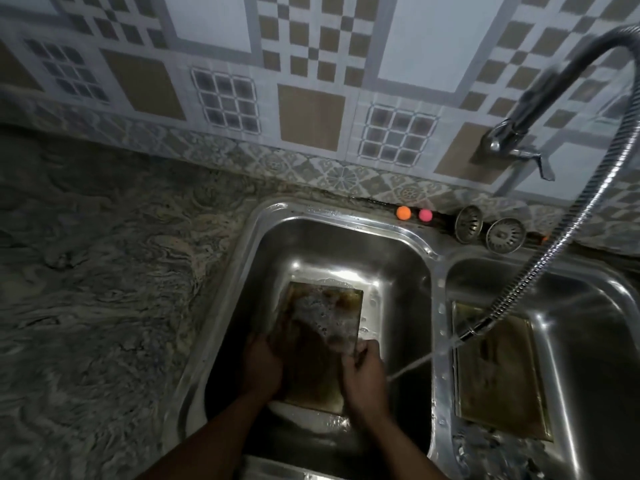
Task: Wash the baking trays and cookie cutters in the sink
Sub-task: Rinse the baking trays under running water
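A brown, stained baking tray [311, 344] lies in the left sink basin [339, 244], its upper half covered in soapy foam. My left hand [260, 367] grips the tray's left edge. My right hand [363, 372] presses on the tray's right side, fingers closed around something small that I cannot make out. A second baking tray [498, 372] leans in the right basin [588, 306]. No cookie cutters can be made out.
A flexible metal hose [554, 247] hangs from the wall tap [512, 133] and sprays a thin stream toward the left basin. Two sink strainers [469, 223] and two small coloured balls [403, 213] sit on the sink's back ledge. A marbled counter [104, 271] stretches left.
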`<move>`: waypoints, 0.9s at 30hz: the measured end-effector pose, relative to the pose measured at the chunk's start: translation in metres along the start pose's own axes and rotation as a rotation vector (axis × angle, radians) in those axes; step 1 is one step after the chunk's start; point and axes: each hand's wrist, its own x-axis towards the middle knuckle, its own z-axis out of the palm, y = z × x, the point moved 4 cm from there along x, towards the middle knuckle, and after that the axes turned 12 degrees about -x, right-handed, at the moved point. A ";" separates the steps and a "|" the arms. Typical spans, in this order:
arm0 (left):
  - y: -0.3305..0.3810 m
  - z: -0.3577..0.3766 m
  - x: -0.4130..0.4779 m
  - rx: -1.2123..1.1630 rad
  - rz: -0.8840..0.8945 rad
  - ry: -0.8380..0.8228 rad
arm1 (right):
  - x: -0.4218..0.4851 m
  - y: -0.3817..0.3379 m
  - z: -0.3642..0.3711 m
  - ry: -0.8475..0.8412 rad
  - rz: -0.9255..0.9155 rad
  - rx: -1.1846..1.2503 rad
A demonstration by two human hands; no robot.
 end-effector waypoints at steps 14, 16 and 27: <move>0.093 0.061 -0.078 -0.430 0.085 -0.469 | -0.040 -0.051 -0.123 0.245 -0.278 0.242; 0.100 0.069 -0.086 -0.471 0.072 -0.539 | -0.048 -0.044 -0.130 0.278 -0.309 0.250; 0.126 0.084 -0.124 -0.236 0.287 -0.429 | -0.076 0.002 -0.150 0.292 -0.152 0.294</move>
